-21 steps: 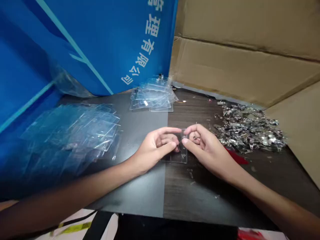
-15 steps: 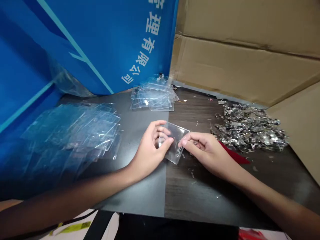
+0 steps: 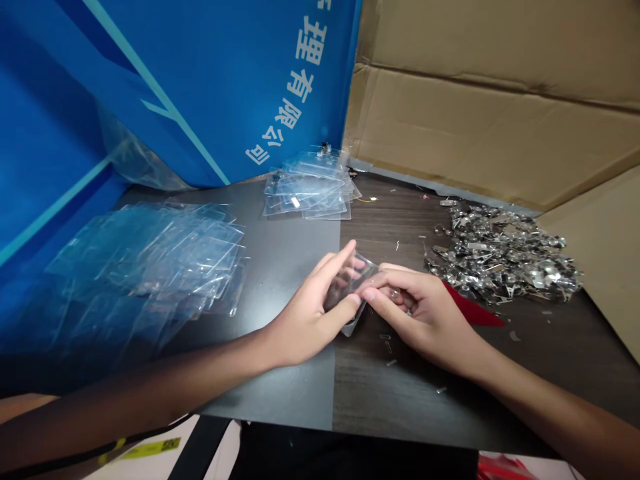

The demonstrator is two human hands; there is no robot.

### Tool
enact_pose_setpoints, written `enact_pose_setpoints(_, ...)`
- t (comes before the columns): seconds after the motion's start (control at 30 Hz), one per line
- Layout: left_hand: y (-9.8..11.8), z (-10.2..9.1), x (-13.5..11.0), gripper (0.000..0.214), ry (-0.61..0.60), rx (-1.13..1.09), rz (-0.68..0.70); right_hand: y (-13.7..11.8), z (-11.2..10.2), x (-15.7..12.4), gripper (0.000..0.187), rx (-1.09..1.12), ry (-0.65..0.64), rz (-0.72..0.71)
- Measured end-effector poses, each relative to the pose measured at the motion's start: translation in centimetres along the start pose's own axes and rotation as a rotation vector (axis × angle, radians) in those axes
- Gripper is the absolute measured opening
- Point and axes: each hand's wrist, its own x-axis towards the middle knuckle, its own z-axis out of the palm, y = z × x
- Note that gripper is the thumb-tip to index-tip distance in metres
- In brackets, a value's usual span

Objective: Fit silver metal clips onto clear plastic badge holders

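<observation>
Clear plastic holder (image 3: 364, 270), thin, glossy and square-cornered, is what I have between my two hands, just above the seam where the counter's matte black half meets its wood-grain half. My left hand (image 3: 313, 310) grips it, fingers spread across the face and thumb along the lower edge, with the sheet tilted. My right hand (image 3: 420, 313) sits tight beside it, fingertips at the holder's edge and fingers curled closed on a metal bit (image 3: 395, 293), too small for me to make out. The counter (image 3: 280, 380) carries a loose stack (image 3: 310, 190) of the same slick sheets near the back and a wider, overlapping pile (image 3: 145, 260) to the left, both catching the light. To the right lies a jagged heap of shiny metal clips (image 3: 505, 253), with a red scrap (image 3: 473, 313) at its near edge. Behind everything, a blue banner (image 3: 200, 87) with white characters meets creased brown cardboard (image 3: 490, 113), its folds and seams running across the corrugated sheet.
</observation>
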Motion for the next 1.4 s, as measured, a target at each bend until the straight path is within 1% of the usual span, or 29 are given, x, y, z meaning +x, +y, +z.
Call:
enact_pose_setpoints(0.07,0.0,-0.3,-0.1,0.067,-0.03,0.029,0.024,-0.1,-0.1,0.0,0.013,0.037,-0.017,0.01)
enact_pose_setpoints(0.13,-0.1,-0.5,-0.1,0.067,-0.045,0.059,0.059,-0.1,-0.2,0.0,0.019,0.073,-0.047,0.031)
enact_pose_setpoints(0.23,-0.2,-0.5,0.0,0.071,-0.021,0.048,0.104,0.2,-0.4,0.1,0.025,0.059,-0.086,0.055)
enact_pose_setpoints(0.33,0.0,-0.2,0.1,0.07,0.029,0.032,0.089,0.8,-0.2,0.1,0.024,0.028,-0.102,0.024)
enact_pose_setpoints(0.47,0.7,-0.1,0.3,0.064,0.096,0.083,0.061,1.3,0.3,0.1,0.019,0.081,-0.097,-0.037)
enact_pose_setpoints(0.6,0.9,-0.2,0.6,0.056,0.189,0.139,0.089,1.0,0.3,0.2,0.017,0.101,-0.107,-0.062)
enact_pose_setpoints(0.7,0.8,-0.3,0.7,0.057,0.259,0.186,0.101,0.8,0.0,0.4,0.02,0.061,-0.1,-0.064)
enact_pose_setpoints(0.8,0.9,-0.2,0.7,0.058,0.26,0.21,0.094,0.8,-0.1,0.5,0.026,0.053,-0.102,-0.071)
enact_pose_setpoints(0.9,1.0,0.0,0.6,0.056,0.248,0.206,0.086,0.8,-0.1,0.5,0.028,0.085,-0.132,-0.049)
enact_pose_setpoints(0.97,1.1,0.1,0.6,0.054,0.254,0.195,0.077,0.7,-0.1,0.5,0.026,0.096,-0.137,-0.04)
enact_pose_setpoints(1.07,1.3,0.2,0.6,0.052,0.281,0.19,0.068,0.6,-0.2,0.6,0.022,0.081,-0.108,-0.052)
enact_pose_setpoints(1.23,1.1,0.1,0.5,0.052,0.294,0.205,0.076,0.6,-0.4,0.8,0.021,0.072,-0.109,-0.052)
enact_pose_setpoints(1.33,1.0,0.1,0.4,0.052,0.288,0.216,0.088,0.8,-0.3,0.8,0.02,0.109,-0.125,-0.006)
enact_pose_setpoints(1.4,1.0,0.2,0.4,0.052,0.279,0.217,0.083,1.1,-0.2,0.7,0.019,0.164,-0.117,0.058)
